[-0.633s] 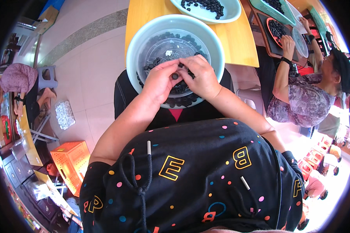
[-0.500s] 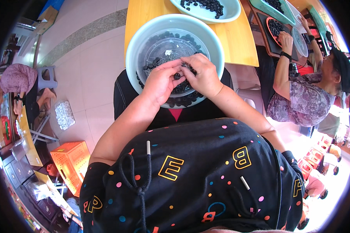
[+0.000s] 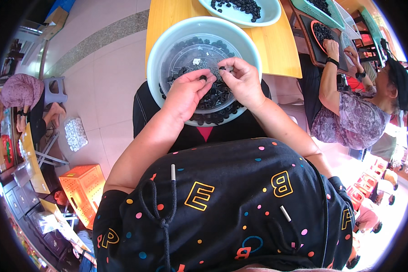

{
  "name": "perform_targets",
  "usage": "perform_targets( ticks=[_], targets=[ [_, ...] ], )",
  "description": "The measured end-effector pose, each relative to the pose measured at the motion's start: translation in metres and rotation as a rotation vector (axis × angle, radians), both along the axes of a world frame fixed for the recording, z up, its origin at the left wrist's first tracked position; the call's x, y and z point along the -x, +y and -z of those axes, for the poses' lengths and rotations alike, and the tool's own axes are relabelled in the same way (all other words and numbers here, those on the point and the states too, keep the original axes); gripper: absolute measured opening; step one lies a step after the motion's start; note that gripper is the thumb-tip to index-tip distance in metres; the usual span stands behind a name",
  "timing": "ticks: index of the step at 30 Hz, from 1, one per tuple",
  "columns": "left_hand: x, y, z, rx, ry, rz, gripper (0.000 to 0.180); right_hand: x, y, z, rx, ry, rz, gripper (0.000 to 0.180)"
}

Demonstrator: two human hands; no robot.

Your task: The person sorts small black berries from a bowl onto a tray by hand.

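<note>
Over a large pale blue basin (image 3: pixel 151 59) on my lap, my left hand (image 3: pixel 185 93) is closed, palm up, with a small black knob-like part (image 3: pixel 203 78) between thumb and fingers. Close by on its right, my right hand (image 3: pixel 244 84) pinches another small black part (image 3: pixel 222 68) at its fingertips. The two hands are apart. Below them a clear round tray (image 3: pixel 167 61) sits inside the basin, bearing thin metal pins or screws (image 3: pixel 208 56), a small white piece (image 3: pixel 196 61) and black parts. More black knobs (image 3: pixel 213 119) lie in the basin around and under the tray.
A yellow wooden table (image 3: pixel 281 50) stands ahead, with a second pale blue basin (image 3: pixel 267 18) of black parts. At right a person (image 3: pixel 353 113) works at another table with an orange-rimmed bowl (image 3: pixel 313 34). An orange crate (image 3: pixel 79 190) and a bag of whitish pieces (image 3: pixel 75 134) are at left.
My hands have moved apart from where they met; the right one shifted right with a black part in its fingertips. At right, the other person's far hand has come down nearer the table.
</note>
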State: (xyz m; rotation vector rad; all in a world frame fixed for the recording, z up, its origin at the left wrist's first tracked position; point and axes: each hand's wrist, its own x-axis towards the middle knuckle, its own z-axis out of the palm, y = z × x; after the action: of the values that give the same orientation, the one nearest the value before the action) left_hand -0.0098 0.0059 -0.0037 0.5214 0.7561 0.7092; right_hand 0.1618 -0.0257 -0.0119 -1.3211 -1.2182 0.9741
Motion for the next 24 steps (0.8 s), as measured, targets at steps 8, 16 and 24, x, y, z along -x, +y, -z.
perform_targets(
  ticks=[8, 16, 24],
  targets=[
    [-0.009, -0.004, -0.012, -0.245, 0.235, -0.034, 0.033, 0.012, -0.007, -0.017, -0.107, -0.109, -0.012, 0.017],
    [-0.013, -0.005, -0.014, -0.343, 0.22, -0.001, 0.035, 0.016, -0.008, -0.017, -0.125, -0.243, 0.004, 0.017],
    [-0.012, -0.002, -0.016, -0.311, 0.167, 0.011, 0.032, 0.015, -0.006, -0.012, -0.114, -0.13, 0.093, 0.015]
  ],
)
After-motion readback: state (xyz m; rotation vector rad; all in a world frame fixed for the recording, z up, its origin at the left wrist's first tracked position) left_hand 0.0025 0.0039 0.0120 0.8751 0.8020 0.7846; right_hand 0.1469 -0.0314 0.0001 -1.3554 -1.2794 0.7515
